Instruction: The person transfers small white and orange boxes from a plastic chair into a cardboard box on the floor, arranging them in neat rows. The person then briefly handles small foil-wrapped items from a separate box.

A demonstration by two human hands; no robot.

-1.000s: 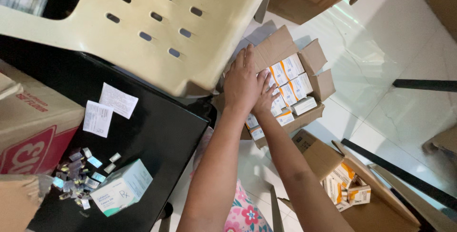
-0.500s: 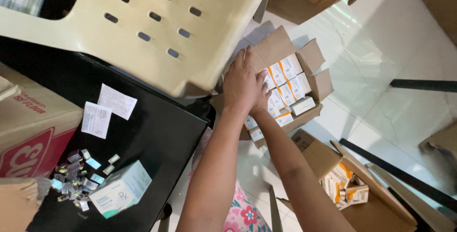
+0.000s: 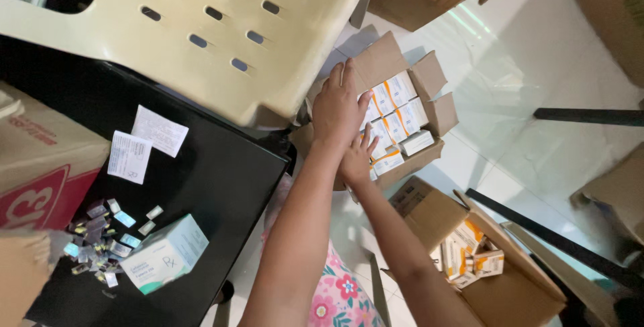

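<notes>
Cartons (image 3: 396, 109), white and orange, fill the open cardboard box (image 3: 433, 75) on the floor, long axes slanting up-right; my left hand (image 3: 339, 109) lies flat over them, hiding right hand's (image 3: 355, 159) fingers, grip unclear

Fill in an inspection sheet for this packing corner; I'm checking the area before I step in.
Surface: black table at left; glossy white tiled floor at right.
Job's things: open cardboard carton on the floor, packed with small white-and-orange boxes.
Clutter: two paper slips, a heap of small foil pieces and a teal-and-white box on the table; a second open carton of similar boxes lower right.
Hands: left hand flat on the boxes; right hand beneath it at the carton's near edge; what the fingers grip cannot be told.
Cables: nothing seen.
Surroundings: cream plastic chair over the table; red-printed carton far left.
</notes>
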